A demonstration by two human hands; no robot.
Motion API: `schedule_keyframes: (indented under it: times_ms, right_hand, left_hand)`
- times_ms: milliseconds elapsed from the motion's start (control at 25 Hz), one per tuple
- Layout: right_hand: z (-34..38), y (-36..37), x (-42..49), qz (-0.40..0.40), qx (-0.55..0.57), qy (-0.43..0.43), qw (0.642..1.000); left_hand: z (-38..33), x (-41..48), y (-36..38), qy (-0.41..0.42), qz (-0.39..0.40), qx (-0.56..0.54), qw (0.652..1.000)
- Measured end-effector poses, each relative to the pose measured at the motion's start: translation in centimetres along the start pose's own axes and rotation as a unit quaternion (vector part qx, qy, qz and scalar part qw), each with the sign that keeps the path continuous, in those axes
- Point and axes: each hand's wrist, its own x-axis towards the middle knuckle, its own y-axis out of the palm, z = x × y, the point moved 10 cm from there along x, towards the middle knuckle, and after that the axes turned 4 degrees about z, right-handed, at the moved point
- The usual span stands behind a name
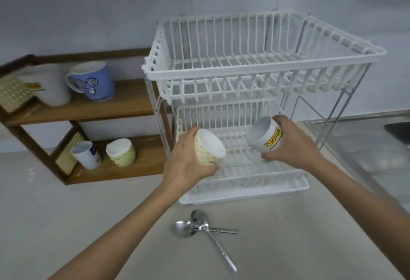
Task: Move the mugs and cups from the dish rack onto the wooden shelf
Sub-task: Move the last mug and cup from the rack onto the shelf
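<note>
My left hand [186,164] grips a cream patterned cup [209,147], tilted with its mouth facing me, in front of the lower tier of the white two-tier dish rack [261,73]. My right hand [295,142] holds a white mug with a yellow label [265,135], also tilted, over the lower tier. On the wooden shelf [115,106] at the left, the top board carries a white mug [51,84] and a blue mug [93,81]. The bottom board carries a white cup [85,154] and a green patterned cup [121,152].
Two metal spoons [204,228] lie crossed on the counter in front of the rack's white drip tray [244,193]. A steel sink area [377,146] lies to the right. The tiled wall stands behind the rack and the shelf.
</note>
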Motion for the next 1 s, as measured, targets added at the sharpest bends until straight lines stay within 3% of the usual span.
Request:
schedule_keyframes:
  times_ms: [200,560,800,1000]
  right_hand:
    - [5.0,3.3,-6.2,-0.026,0.221,-0.029,0.975]
    - [20.8,12.3,-10.4,-0.035,0.316,-0.105,0.942]
    - [29.8,14.9,-4.9,-0.077,0.350,-0.099,0.928]
    - [33.7,13.6,3.6,-0.136,0.364,-0.067,0.919]
  left_hand:
    - [5.1,-7.1,-5.4,-0.038,-0.054,-0.056,0.996]
    - [17.7,-12.6,-14.8,-0.140,-0.168,-0.105,0.970]
    - [22.5,-11.6,-16.9,-0.196,-0.217,-0.140,0.946]
    - [22.9,-9.3,-16.1,-0.183,-0.218,-0.148,0.947]
